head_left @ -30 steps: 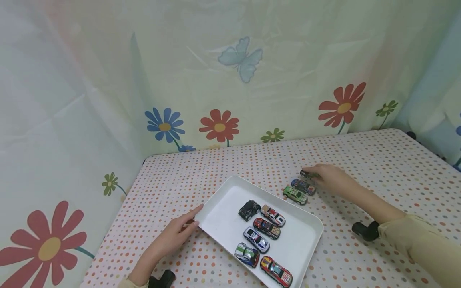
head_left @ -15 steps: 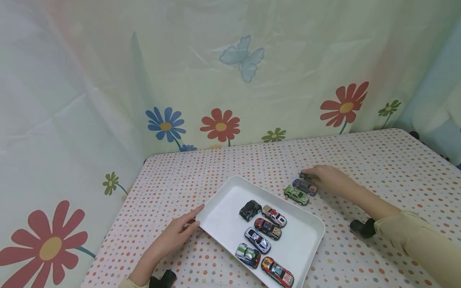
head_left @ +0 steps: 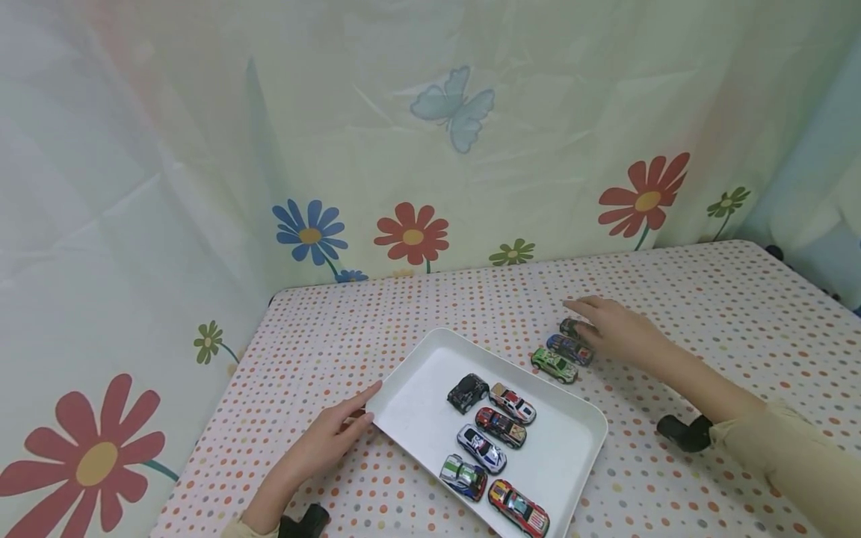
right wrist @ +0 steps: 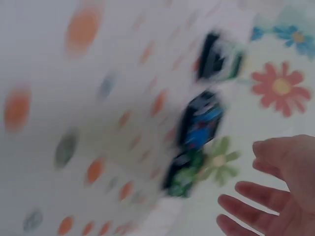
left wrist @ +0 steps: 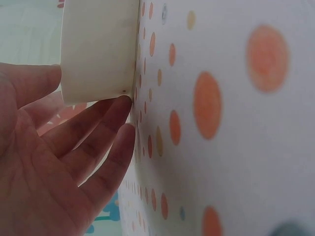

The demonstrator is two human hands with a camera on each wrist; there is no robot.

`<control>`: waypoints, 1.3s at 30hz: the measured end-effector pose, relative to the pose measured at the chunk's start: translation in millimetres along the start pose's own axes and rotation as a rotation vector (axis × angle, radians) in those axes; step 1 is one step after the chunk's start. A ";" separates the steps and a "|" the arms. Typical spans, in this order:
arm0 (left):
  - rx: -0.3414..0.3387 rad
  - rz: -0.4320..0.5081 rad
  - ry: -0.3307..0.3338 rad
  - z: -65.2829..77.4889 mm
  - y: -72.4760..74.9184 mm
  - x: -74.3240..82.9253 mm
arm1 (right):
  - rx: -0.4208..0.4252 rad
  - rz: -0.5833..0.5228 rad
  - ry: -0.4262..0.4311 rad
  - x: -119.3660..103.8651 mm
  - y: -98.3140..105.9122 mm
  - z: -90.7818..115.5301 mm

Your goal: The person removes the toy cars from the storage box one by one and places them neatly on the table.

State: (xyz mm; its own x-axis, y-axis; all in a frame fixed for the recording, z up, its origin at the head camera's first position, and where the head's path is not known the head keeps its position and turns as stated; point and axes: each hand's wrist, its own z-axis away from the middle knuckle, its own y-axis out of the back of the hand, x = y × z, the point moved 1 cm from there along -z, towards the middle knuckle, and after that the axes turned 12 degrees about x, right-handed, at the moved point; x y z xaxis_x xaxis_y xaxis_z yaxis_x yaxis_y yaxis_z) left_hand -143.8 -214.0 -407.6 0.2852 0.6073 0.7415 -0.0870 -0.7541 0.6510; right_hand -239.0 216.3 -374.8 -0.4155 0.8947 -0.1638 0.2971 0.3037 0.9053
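My left hand [head_left: 329, 437] touches the left corner of a white tray [head_left: 403, 396] with relaxed, fairly straight fingers. In the left wrist view, the thumb and fingertips meet the tray's outer wall [left wrist: 101, 49]. Several toy cars lie in the tray, among them a black one [head_left: 467, 392] and a red and yellow one [head_left: 518, 508]. Beyond the tray, my right hand [head_left: 619, 332] hovers with spread fingers over a dark green toy car [head_left: 569, 327], which it partly hides. Beside that stand a blue toy car [head_left: 569, 349] and a bright green one [head_left: 554, 365], roughly in a row.
The table [head_left: 336, 336] has a dotted cloth, and a flowered curtain [head_left: 538, 149] hangs along its far edge. Black wrist devices sit near both sleeves, one beside the right forearm [head_left: 684, 433].
My right hand has let go of the dark green car, lifting slightly and spreading its fingers. The car stays behind the blue one. My left hand and the tray keep their places.
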 end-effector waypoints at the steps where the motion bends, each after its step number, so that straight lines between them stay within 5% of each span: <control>1: -0.001 0.001 0.001 0.0 -0.1 0.2 | 0.019 -0.014 0.001 -4.7 4.4 2.9; 10: -0.006 0.020 0.013 -0.1 0.6 1.7 | 0.162 -0.189 0.102 -58.4 19.7 37.8; 18: -0.006 0.026 0.002 -0.1 1.0 0.0 | 0.077 -0.254 0.270 -92.2 5.3 52.6; 32: -0.002 0.017 0.014 1.0 -0.7 2.1 | 0.054 -0.226 0.445 -100.5 -21.8 46.4; 39: -0.001 0.028 0.019 0.4 0.3 1.9 | 0.028 -0.205 0.429 -100.7 -24.8 43.9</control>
State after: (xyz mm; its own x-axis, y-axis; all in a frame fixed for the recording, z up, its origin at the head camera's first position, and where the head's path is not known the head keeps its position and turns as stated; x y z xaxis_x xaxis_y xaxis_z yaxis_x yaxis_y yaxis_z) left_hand -142.9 -213.1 -406.1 0.2643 0.5908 0.7623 -0.0957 -0.7704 0.6303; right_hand -166.8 133.0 -397.9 -0.7836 0.6015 -0.1557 0.1927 0.4734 0.8595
